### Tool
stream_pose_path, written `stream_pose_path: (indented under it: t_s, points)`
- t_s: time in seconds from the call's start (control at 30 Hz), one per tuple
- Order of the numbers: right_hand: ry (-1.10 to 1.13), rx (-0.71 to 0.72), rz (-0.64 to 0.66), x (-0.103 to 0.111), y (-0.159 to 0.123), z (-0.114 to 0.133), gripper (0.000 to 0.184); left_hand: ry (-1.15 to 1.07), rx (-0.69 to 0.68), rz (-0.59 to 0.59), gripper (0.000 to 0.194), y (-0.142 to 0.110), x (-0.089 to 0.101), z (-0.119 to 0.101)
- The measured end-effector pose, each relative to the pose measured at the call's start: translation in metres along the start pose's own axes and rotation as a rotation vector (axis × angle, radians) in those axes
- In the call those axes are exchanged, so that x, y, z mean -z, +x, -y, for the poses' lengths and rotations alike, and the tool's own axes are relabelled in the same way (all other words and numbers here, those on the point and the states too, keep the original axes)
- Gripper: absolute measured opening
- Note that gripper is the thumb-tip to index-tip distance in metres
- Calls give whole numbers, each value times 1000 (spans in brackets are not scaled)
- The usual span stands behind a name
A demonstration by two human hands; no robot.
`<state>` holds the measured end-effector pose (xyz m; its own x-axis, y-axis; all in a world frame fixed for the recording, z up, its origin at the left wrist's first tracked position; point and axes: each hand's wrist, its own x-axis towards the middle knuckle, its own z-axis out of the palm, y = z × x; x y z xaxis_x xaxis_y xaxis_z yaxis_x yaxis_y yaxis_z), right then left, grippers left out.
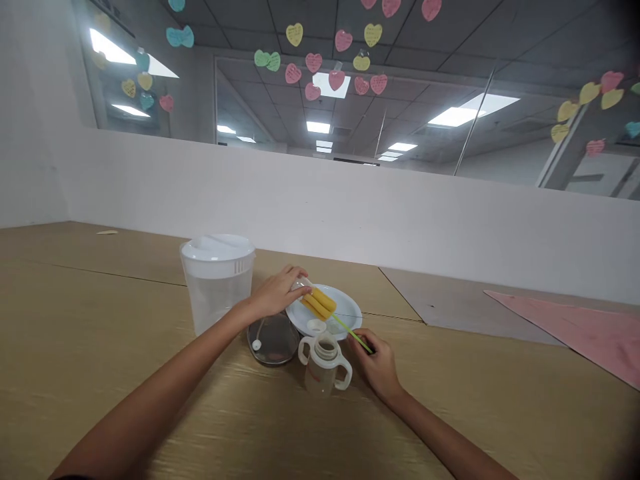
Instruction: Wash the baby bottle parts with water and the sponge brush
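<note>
My right hand is closed around the thin green handle of a bottle brush with a yellow sponge head. My left hand grips a small clear container, whose full shape is hidden by the fingers. The sponge sits at this container's mouth; how far inside it reaches I cannot tell. Below both hands stands a clear two-handled baby bottle, uncapped and upright. Behind it lies a white plate with small pale parts on it. A round metal tray under my left forearm bears a straw with a white end.
A tall translucent bucket with a white lid stands left of my left hand. The brown-covered table meets a white wall at the back. A grey sheet and a pink cloth lie at the right.
</note>
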<state>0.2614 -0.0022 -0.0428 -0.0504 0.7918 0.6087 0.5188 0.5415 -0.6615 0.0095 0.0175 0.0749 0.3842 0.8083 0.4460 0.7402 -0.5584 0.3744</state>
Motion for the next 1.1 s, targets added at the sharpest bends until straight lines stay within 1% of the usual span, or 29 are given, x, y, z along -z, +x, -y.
stream_pose_path:
  t_s: [0.07,0.13,0.2,0.27,0.37,0.47,0.6,0.77,0.93,1.03,1.1]
  points:
    - [17,3,-1,1,1,0,27,113,17,22,35,-2,10,5]
    - [33,0,-14,1,1,0,28,271,50,36,36,-4,14,11]
    - [33,-4,-15,2,1,0,28,408,81,85,39,-3,12,19]
    - [23,-2,0,2,1,1,28,463,86,174,40,-1,5,27]
    - [7,4,27,2,0,2,28,440,72,282,46,2,-4,34]
    - [5,11,23,2,0,1,28,403,83,334,48,2,-9,37]
    - [8,19,26,2,0,-2,27,380,97,371,44,2,-19,44]
    - [1,7,26,2,1,-3,26,380,90,375,44,4,-34,54]
    - [17,1,3,2,1,0,27,405,103,371,61,4,-43,53]
    - [20,8,1,1,1,1,27,415,102,384,71,3,-41,51]
    - [14,9,0,1,1,0,27,426,106,390,79,2,-37,48]
